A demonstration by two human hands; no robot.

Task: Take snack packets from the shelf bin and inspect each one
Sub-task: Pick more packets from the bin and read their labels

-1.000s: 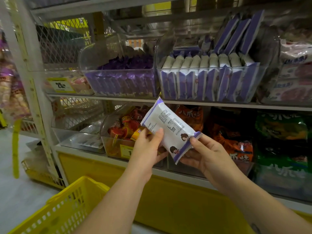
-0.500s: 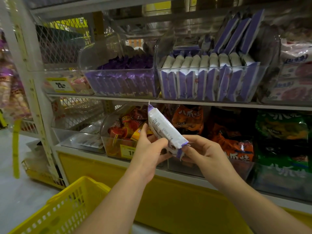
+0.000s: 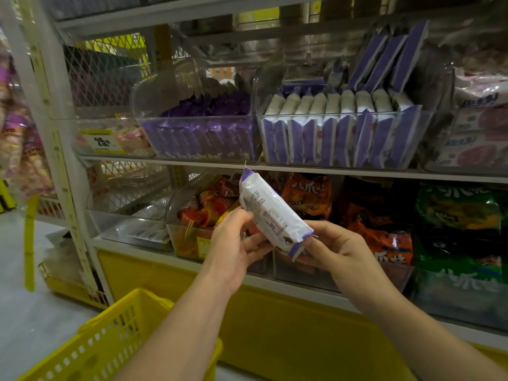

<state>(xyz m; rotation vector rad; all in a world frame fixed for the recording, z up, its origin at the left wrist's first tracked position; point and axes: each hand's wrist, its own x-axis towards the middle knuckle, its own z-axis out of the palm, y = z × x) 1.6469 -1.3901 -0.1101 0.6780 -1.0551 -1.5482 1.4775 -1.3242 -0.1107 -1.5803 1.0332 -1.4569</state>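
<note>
My left hand [image 3: 233,247] and right hand [image 3: 341,251] grip one white packet [image 3: 270,213]; its print is too tiny to read; a yellow tag [image 3: 103,141] says 25.

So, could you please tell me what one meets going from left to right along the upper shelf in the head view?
yellow price tag → dark purple packets → white-and-purple packets → pink-and-white packs
</note>
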